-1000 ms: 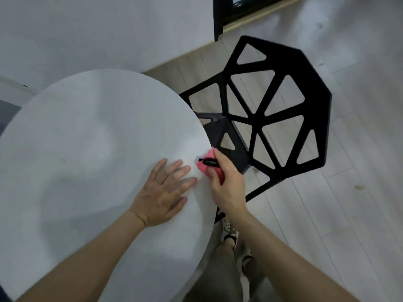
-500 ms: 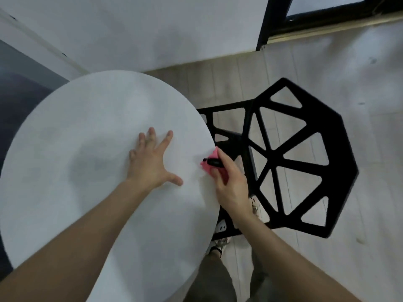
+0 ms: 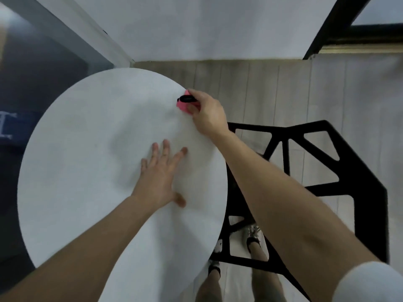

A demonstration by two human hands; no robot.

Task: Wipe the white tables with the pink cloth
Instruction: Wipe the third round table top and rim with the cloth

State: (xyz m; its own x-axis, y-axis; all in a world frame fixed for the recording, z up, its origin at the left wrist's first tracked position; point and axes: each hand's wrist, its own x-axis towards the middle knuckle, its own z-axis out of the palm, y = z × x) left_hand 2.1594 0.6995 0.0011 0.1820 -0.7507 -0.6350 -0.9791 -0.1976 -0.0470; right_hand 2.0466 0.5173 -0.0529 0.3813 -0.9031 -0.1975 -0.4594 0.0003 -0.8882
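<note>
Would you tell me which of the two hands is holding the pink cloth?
The right hand, gripping the cloth at the table edge; the left hand lies flat, empty.

left hand (image 3: 160, 179) on table (image 3: 76, 171) | cloth (image 3: 182, 105) at table's far-right edge | chair (image 3: 353, 166) right of table

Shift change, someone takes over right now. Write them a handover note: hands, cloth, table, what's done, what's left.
Left hand: flat on the round white table, fingers spread, holding nothing.
Right hand: grips the pink cloth against the table's far right edge, together with a small black item I cannot identify.
Black chair: close by the table's right side.
Done: cannot tell how much is wiped; the top shows no marks.
Left: probably the rest of the edge and the top. No other table is in view.
</note>
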